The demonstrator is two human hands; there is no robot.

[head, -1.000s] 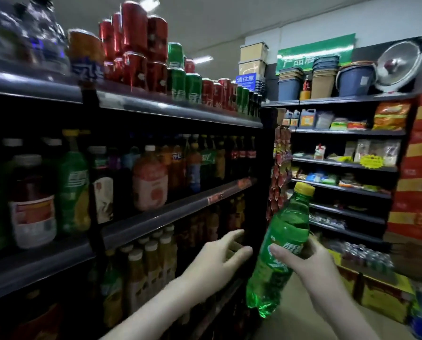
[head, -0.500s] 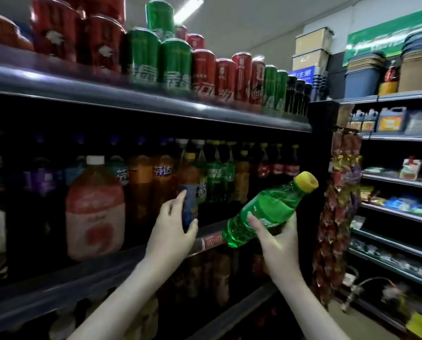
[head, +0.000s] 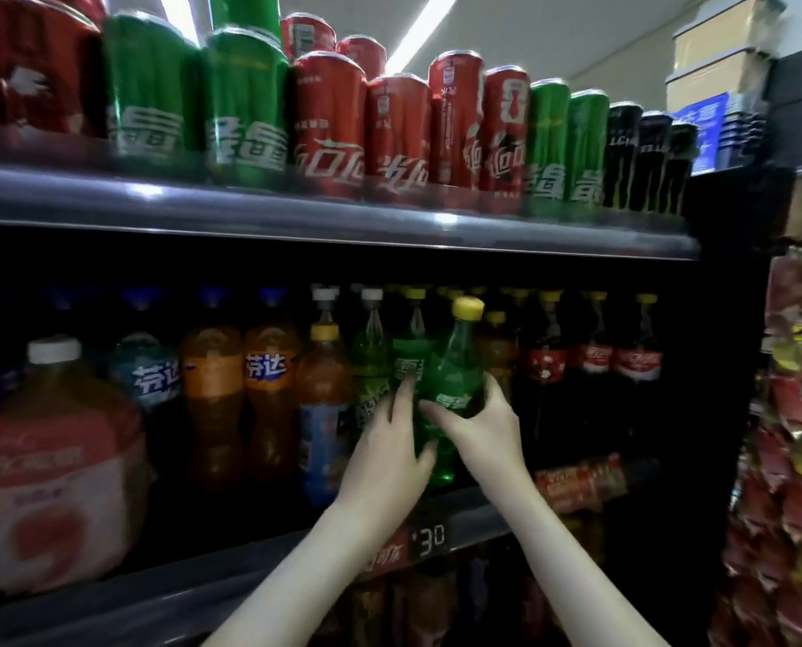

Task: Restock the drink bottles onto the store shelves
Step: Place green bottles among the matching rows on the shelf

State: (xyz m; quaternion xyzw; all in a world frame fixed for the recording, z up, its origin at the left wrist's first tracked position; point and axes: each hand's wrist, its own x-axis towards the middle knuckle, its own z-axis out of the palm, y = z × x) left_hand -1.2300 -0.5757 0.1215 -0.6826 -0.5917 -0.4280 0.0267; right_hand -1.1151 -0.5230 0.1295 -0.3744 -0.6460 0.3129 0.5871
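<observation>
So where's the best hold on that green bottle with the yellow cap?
Around the labelled middle of the green bottle, from the aisle side, as the right hand grips it. It stands nearly upright, other bottles crowd its left and back, and the upper shelf hangs close over the cap.

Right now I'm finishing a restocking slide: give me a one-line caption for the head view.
Right hand grips a yellow-capped green plastic bottle at the dark drinks shelf; left hand touches it alongside.
</observation>
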